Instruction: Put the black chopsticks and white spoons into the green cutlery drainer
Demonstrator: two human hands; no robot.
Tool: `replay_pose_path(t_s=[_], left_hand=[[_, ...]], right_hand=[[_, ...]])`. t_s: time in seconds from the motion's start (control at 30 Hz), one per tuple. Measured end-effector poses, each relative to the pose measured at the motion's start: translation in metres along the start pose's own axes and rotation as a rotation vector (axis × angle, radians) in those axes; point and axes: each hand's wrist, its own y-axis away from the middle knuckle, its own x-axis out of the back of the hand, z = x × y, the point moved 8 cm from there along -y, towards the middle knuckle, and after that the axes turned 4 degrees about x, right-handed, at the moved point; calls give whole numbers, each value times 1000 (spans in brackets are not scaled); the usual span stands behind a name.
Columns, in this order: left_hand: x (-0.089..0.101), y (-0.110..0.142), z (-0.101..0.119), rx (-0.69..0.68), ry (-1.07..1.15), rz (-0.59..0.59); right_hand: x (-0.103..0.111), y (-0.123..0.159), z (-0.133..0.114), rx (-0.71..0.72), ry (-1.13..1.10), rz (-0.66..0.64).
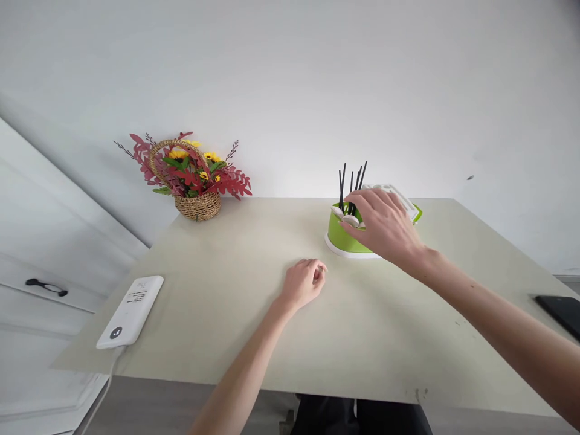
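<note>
A green cutlery holder [341, 235] with a white base stands toward the back right of the table. Black chopsticks [341, 187] rise out of it, and the white ends of spoons [350, 221] show at its rim. My right hand [385, 222] is over the holder, its thumb apart from the fingers, with nothing visible between them. It hides much of the holder's right side. Lower and to the left, my left hand [304, 282] rests on the tabletop with its fingers loosely curled in and no object visible in them.
A white perforated lid or rack [401, 199] with a green edge is behind my right hand. At the back left stands a wicker basket [198, 206] of artificial flowers. A white power bank [131, 311] with a cable lies front left, a black phone [560, 313] at the right edge.
</note>
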Motion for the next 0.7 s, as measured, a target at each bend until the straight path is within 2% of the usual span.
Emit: replay_pose_path(t_s=[0.07, 0.13, 0.3, 0.5, 0.7], left_hand=[[0, 0, 0, -1, -2, -3], [0, 0, 0, -7, -5, 0], [2, 0, 1, -19, -12, 18], [3, -1, 1, -16, -7, 23], [2, -2, -1, -4, 4, 15]], right_hand=[[3, 8, 8, 34, 19, 57], [-1, 16, 21, 30, 43, 61], [-24, 35, 45, 28, 64, -74], [-24, 46, 65, 28, 88, -83], [-21, 55, 116, -22, 92, -113]])
